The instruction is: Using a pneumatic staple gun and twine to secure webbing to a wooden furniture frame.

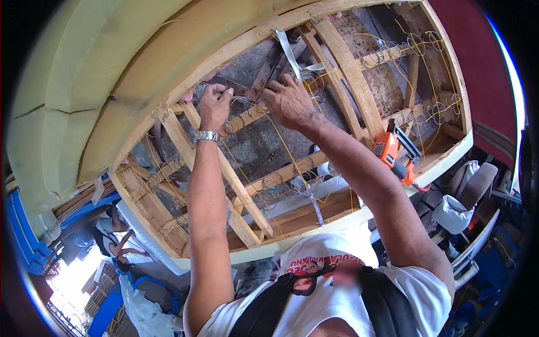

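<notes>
A wooden sofa frame lies in front of me, with wire coil springs fixed along its crosspieces. Yellow cord runs between the springs. At the far middle of the frame, my left hand is closed in a pinch, thumb against fingertips; what it holds is too small to make out. My right hand bends its fingers down at a spring on the same crosspiece, and its fingertips are partly hidden. Just beyond the right hand, a white strap hangs from the far rail.
An orange staple gun rests on the frame at the right, its red hose trailing over the edge. Thick yellow foam rises at the far left. A white bucket-like container stands at the right. Another person is at the lower left.
</notes>
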`<state>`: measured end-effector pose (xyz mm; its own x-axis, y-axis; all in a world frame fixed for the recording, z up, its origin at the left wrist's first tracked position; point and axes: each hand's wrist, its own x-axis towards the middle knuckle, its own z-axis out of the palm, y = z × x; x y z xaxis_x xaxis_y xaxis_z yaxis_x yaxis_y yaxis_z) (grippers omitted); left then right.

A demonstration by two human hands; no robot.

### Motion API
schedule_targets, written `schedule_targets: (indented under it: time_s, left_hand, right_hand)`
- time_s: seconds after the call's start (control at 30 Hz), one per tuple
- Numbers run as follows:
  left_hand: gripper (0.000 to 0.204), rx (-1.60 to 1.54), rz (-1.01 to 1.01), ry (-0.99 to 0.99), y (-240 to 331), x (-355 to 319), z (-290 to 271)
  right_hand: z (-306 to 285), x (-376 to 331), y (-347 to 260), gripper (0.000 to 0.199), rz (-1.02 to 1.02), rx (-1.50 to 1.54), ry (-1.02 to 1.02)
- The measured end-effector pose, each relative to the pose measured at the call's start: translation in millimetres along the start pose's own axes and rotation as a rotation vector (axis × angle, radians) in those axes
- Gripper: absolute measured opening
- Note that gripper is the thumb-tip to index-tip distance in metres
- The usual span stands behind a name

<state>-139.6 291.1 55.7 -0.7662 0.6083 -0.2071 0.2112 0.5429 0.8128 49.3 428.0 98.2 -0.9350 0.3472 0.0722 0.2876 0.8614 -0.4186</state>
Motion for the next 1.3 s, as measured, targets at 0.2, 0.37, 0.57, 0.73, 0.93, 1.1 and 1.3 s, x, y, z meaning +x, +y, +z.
schedule_targets:
  time_s: [0.2,0.37,0.57,0.73,0.93,1.1,1.3]
  left_hand:
    - [0.030,-0.502,-0.211,-0.153,36.6,19.1,5.3]
    - [0.031,-0.201,-0.101,-0.030,23.4,64.1,10.4]
    - [0.013,-0.671,-0.235,-0.107,40.9,71.0,-37.6]
    - [0.009,-1.068,-0.203,0.072,45.5,86.2,-66.4]
    - [0.027,-0.401,-0.420,-0.319,-15.7,69.0,-29.9]
    - [0.028,-0.877,-0.402,-0.575,-8.2,88.5,-37.1]
    - [0.022,-0.283,-0.130,-0.521,-7.1,115.3,-27.0]
  right_hand:
    - [16.6,20.6,-14.6,0.026,0.101,0.080,0.044]
    - [46.5,54.7,-23.6,0.027,0.209,0.262,-0.003]
    - [54.4,77.2,-30.1,0.032,0.368,0.559,-0.129]
    - [79.7,100.1,-5.5,0.032,0.396,0.697,0.000]
    - [93.9,123.3,-9.7,0.033,0.381,0.671,-0.113]
    - [84.0,124.4,4.8,0.032,0.257,1.138,-0.212]
    - [75.5,120.1,14.5,0.034,0.419,0.926,-0.408]
